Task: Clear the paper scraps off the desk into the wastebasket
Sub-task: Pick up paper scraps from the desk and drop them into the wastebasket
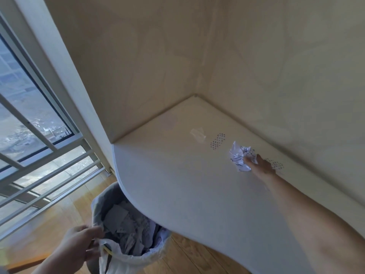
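Note:
A crumpled ball of printed white paper (240, 156) lies on the white desk (187, 175) near the right wall, and my right hand (260, 166) is closed on it. Flat printed scraps rest on the desk: one (217, 141) left of the ball, another (276, 165) partly hidden behind my hand. A pale plain scrap (197, 134) lies farther back. Below the desk's left edge stands the wastebasket (130, 234), lined with a white bag and full of paper scraps. My left hand (83, 246) grips its near rim and bag.
Beige walls enclose the desk at the back and right. A window with metal rails (39, 135) fills the left side. Wooden floor (65, 210) surrounds the wastebasket. The desk's curved front edge overhangs part of the basket.

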